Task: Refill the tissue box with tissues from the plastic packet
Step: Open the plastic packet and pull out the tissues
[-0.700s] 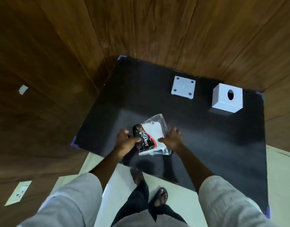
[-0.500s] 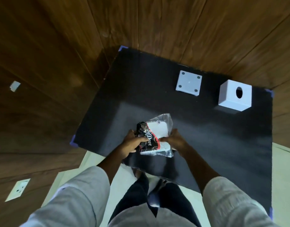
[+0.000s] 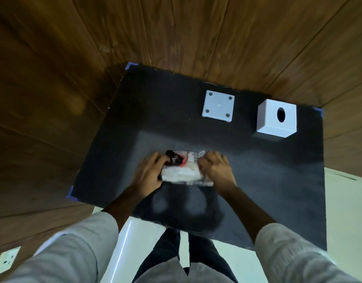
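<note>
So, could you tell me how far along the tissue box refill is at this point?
Early stage. Done: the white tissue box stands apart from its flat base plate on the black mat. In hand: the left hand and right hand both grip the plastic packet of tissues at its ends; blur hides whether it is open. Left: taking the tissues out, loading them into the box, and refitting the base.

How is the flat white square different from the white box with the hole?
The flat white square panel lies low on the black mat; the white cube-shaped tissue box stands tall. The panel has four small round dots at its corners; the box has one dark oval hole on top. Both are white, and no hand touches either.
</note>
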